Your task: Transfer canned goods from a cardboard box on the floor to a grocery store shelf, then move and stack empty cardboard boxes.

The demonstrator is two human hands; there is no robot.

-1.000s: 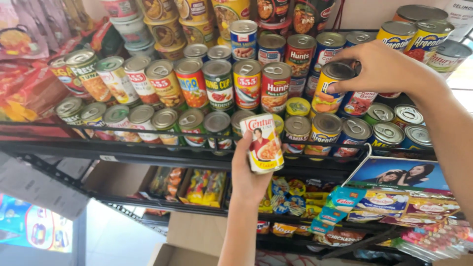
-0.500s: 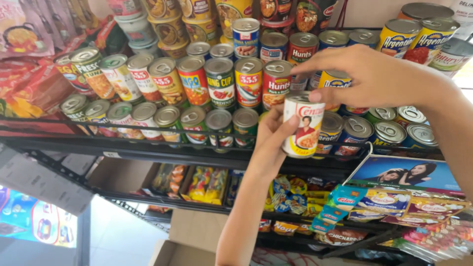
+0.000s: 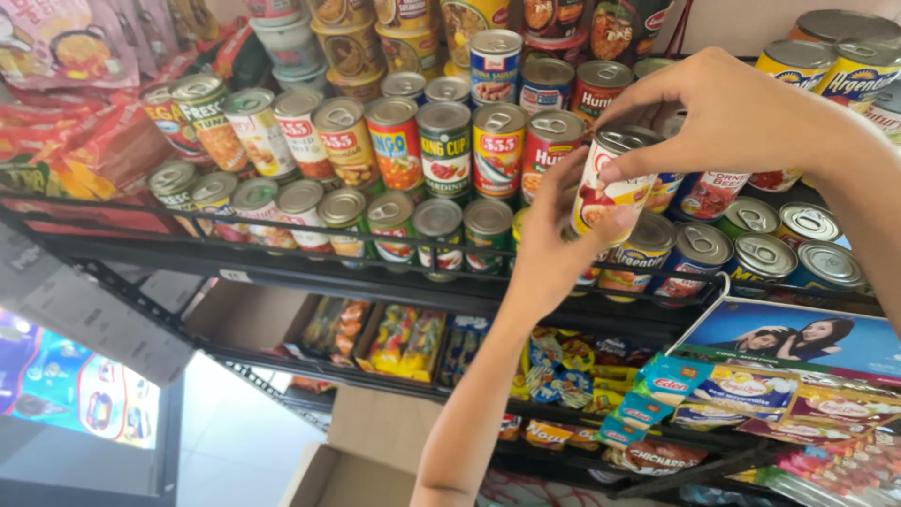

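Cans fill the black wire shelf [image 3: 310,268] from end to end, some standing in rows and some stacked on top. Both hands are on one white and red can [image 3: 610,192], which is up in the air in front of the right part of the shelf, tipped a little to the right. The left hand [image 3: 549,253] is closed round the bottom half of the can, with the palm under it and the fingers up its side. The right hand [image 3: 732,117] comes down from above and pinches the top rim with thumb and fingertips.

The can looks hard and stiff, so it will not bend or squash. It is most likely full, so it should feel a bit heavy for its size. Its paper label is smooth and could slip in a loose grip. The round side is the best place to hold, with a hand under the bottom for help. The thin top rim gives only a small hold.

Just behind the can stands a red can [image 3: 549,150], and blue cans [image 3: 694,253] lie low near the front edge of the shelf. I cannot tell if the held can touches any of them. Snack packs [image 3: 404,333] sit on the shelf below.
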